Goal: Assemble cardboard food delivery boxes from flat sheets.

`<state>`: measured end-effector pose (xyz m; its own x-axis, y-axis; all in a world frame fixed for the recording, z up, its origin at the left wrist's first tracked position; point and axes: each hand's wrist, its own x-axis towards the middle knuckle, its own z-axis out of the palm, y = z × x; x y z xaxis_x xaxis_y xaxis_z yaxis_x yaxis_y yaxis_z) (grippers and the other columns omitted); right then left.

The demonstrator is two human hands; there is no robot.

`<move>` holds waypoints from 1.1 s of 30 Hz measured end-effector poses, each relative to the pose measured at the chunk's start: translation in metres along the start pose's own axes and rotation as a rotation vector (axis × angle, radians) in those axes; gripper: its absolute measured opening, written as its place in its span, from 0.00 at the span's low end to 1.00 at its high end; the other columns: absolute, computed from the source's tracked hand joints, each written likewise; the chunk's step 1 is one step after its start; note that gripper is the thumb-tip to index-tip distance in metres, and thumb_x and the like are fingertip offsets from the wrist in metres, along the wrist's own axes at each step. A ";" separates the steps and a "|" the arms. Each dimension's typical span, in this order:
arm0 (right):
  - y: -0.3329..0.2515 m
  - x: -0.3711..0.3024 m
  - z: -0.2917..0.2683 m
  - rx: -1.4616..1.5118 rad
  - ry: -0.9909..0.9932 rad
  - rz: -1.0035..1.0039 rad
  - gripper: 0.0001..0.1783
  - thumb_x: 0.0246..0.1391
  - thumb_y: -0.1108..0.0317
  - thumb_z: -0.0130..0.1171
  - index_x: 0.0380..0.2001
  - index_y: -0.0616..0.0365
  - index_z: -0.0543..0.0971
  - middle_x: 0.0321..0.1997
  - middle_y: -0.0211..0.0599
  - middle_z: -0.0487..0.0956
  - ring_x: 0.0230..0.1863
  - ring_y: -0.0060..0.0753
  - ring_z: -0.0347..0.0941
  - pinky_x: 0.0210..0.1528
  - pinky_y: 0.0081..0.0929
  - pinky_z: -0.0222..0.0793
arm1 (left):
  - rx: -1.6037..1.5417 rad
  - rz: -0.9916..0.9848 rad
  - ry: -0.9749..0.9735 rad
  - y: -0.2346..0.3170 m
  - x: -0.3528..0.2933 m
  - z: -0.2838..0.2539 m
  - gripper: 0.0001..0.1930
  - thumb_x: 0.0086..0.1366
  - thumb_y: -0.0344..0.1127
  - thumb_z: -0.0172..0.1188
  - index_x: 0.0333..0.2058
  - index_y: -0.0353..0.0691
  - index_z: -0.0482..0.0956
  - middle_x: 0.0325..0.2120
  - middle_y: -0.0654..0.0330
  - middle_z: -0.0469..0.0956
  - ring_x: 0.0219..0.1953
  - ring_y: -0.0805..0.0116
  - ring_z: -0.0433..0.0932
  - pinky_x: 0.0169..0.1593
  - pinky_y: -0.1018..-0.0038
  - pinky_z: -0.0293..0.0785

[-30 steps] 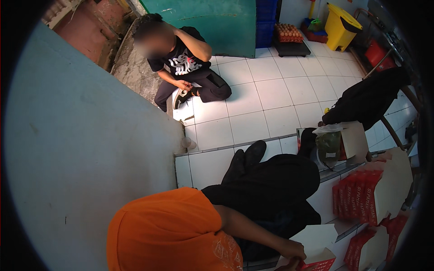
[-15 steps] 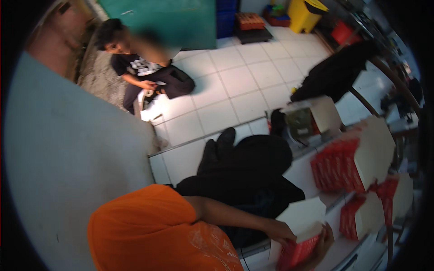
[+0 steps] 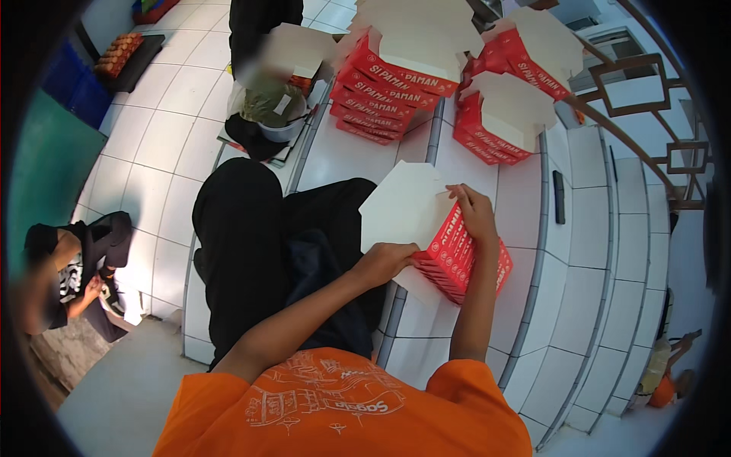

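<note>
Before me, on the white tiled step, is a nested stack of red cardboard food boxes [image 3: 453, 263] with white insides and an open white lid flap pointing left. My left hand [image 3: 387, 263] grips the near left corner of the stack, fingers closed on its edge. At the far right side my right hand [image 3: 474, 209] is bent over the rim of the top box, its fingertips pinching the edge. The stack's underside is partly hidden by my right forearm.
A tall stack of open red boxes [image 3: 384, 91] stands on the step ahead, with smaller stacks [image 3: 495, 126] to its right. Beyond my knees sits a container with a green bag [image 3: 270, 99]. Another person [image 3: 80, 282] sits on the floor at left. A dark phone-like object [image 3: 560, 196] lies on the right.
My view has swung to the right, bringing the boxes and both hands toward the middle. Both hands are still on the box stack.
</note>
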<state>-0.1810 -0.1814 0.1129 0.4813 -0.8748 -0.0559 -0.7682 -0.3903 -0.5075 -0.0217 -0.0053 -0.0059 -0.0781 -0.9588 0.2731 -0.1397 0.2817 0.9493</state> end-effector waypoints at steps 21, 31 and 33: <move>0.184 0.179 -0.109 -0.562 0.382 -0.084 0.17 0.63 0.68 0.46 0.43 0.59 0.84 0.42 0.57 0.84 0.47 0.58 0.81 0.50 0.48 0.76 | 0.001 0.256 -0.073 0.009 0.014 0.002 0.34 0.64 0.26 0.55 0.70 0.40 0.63 0.59 0.45 0.74 0.61 0.46 0.73 0.64 0.57 0.69; 0.116 0.141 -0.140 -0.720 0.624 0.062 0.19 0.58 0.54 0.65 0.44 0.57 0.85 0.39 0.42 0.87 0.40 0.42 0.84 0.45 0.35 0.77 | 0.081 0.178 0.047 0.007 0.011 -0.050 0.24 0.65 0.25 0.58 0.60 0.43 0.77 0.51 0.55 0.78 0.56 0.57 0.75 0.58 0.59 0.73; 0.111 0.103 -0.181 -0.584 0.784 -0.098 0.14 0.58 0.64 0.66 0.45 0.59 0.84 0.39 0.41 0.87 0.40 0.39 0.83 0.46 0.31 0.78 | 0.082 0.293 0.066 0.022 0.023 -0.057 0.23 0.64 0.24 0.58 0.58 0.42 0.78 0.51 0.55 0.78 0.56 0.57 0.75 0.58 0.60 0.73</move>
<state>-0.2929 -0.3665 0.2066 0.3000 -0.6914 0.6573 -0.9293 -0.3673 0.0377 0.0296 -0.0228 0.0305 -0.0629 -0.8360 0.5451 -0.2001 0.5457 0.8137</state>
